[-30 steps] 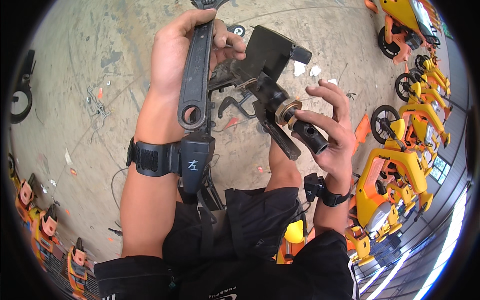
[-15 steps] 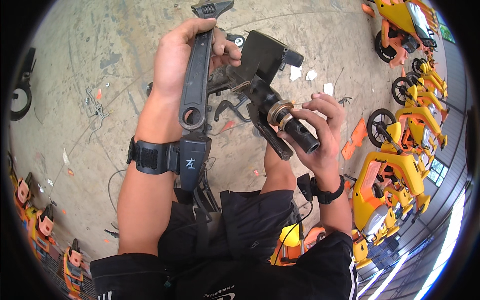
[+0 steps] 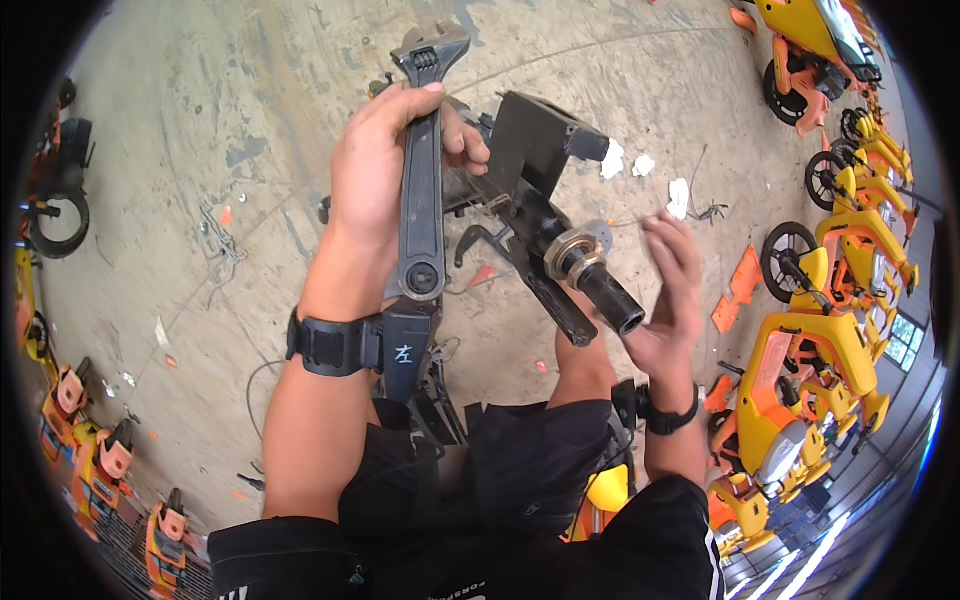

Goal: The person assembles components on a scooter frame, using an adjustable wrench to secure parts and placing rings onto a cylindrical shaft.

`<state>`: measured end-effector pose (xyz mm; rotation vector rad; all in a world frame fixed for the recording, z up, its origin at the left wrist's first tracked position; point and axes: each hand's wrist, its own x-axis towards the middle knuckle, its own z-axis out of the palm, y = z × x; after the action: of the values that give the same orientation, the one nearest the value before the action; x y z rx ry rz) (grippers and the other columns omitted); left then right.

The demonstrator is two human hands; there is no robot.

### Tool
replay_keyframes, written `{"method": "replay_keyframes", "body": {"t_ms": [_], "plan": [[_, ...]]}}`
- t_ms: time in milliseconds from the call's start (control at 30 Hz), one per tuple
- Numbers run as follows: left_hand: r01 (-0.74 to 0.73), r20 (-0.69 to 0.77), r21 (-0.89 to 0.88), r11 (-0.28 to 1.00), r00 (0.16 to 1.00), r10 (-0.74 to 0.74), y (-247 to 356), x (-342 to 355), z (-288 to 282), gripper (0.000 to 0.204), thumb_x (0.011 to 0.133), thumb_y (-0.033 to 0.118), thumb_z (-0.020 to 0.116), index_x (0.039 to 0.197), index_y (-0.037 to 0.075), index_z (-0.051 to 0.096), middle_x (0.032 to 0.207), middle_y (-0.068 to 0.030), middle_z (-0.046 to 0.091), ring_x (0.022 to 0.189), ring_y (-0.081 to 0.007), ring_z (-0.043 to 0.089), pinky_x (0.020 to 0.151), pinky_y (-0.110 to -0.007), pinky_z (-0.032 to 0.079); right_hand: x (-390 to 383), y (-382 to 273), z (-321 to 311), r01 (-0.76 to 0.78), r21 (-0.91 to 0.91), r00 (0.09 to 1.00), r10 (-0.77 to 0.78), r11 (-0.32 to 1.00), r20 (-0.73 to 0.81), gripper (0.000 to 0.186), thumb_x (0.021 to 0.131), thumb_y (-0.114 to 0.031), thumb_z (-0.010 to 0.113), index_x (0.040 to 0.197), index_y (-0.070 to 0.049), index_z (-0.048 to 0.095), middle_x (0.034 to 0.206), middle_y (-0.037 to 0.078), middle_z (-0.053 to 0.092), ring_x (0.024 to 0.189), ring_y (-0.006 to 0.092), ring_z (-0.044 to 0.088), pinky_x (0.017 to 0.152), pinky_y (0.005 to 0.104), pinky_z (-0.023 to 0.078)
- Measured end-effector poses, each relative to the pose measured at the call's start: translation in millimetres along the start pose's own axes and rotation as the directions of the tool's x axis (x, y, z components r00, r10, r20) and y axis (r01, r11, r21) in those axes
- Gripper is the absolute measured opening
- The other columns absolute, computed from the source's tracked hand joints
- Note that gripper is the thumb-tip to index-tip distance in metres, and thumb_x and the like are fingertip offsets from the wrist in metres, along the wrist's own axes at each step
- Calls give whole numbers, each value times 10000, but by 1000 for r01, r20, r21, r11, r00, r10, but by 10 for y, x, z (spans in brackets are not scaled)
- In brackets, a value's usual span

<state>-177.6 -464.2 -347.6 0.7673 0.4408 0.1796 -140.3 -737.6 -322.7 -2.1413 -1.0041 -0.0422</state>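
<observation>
My left hand (image 3: 385,160) is wrapped round a long dark adjustable wrench (image 3: 422,210), held upright with its jaw at the top. Just right of it stands a black metal assembly (image 3: 530,140) with a plate and a sloping round shaft (image 3: 610,295). Brass-coloured and silver nuts (image 3: 570,255) sit on the shaft, with a grey disc (image 3: 598,233) at their upper right. My right hand (image 3: 668,295) is open beside the shaft's lower end, fingers loosely bent and slightly blurred; whether it touches the shaft I cannot tell. Part of the assembly behind my left hand is hidden.
Yellow and orange scooters (image 3: 800,390) line the right; more orange parts (image 3: 112,455) stand at lower left. A dark wheel (image 3: 60,225) is at the left edge. On the concrete floor (image 3: 200,120) lie wires, white scraps (image 3: 678,198) and orange panels (image 3: 738,285).
My left hand and the wrench have moved down and right, and the assembly has shifted down. My right hand's fingers have come away from the nuts and moved to the right.
</observation>
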Motion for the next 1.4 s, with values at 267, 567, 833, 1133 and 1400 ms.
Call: {"method": "replay_keyframes", "body": {"t_ms": [267, 567, 833, 1133, 1400], "plan": [[-338, -192, 106, 935, 916, 352, 132, -267, 69, 204, 944, 179, 483, 814, 24, 498, 654, -89, 519, 567, -205, 532, 569, -341, 472, -1119, -554, 114, -628, 638, 490, 863, 446, -121, 287, 1000, -159, 448, 1075, 53, 626, 797, 44, 610, 758, 112, 556, 715, 228, 421], [133, -353, 198, 971, 934, -56, -139, -1805, 538, 236, 938, 221, 564, 744, 96, 511, 660, -52, 596, 468, -112, 497, 429, -235, 389, -1644, -1347, 87, -598, 800, 590, 655, -38, 472, 306, 992, -177, 482, 1164, 53, 585, 876, 92, 647, 754, 127, 608, 706, 250, 494], [302, -144, 452, 839, 953, -266, -832, -2967, 506, 281, 925, 191, 623, 704, 90, 482, 624, 51, 467, 543, -24, 396, 475, -209, 295, -2009, -1749, -60, -737, 637, 630, 569, 224, 528, 319, 981, -273, 521, 1138, -1, 575, 780, 31, 588, 623, 95, 569, 562, 237, 464], [187, -83, 406, 894, 982, -167, -806, -3215, 559, 220, 950, 173, 561, 769, 75, 484, 721, -56, 638, 594, -62, 505, 530, -212, 370, -2419, -1590, -315, -673, 725, 631, 625, 146, 460, 264, 973, -203, 517, 1053, 18, 636, 745, 54, 620, 586, 96, 569, 531, 224, 467], [195, -132, 293, 936, 978, -163, -536, -3372, 627, 193, 953, 165, 539, 818, 61, 447, 691, -99, 606, 505, -200, 585, 473, -320, 504, -2555, -1494, -305, -611, 790, 611, 668, 55, 426, 258, 967, -178, 504, 1052, 39, 615, 753, 75, 618, 583, 122, 580, 536, 237, 477]]}}
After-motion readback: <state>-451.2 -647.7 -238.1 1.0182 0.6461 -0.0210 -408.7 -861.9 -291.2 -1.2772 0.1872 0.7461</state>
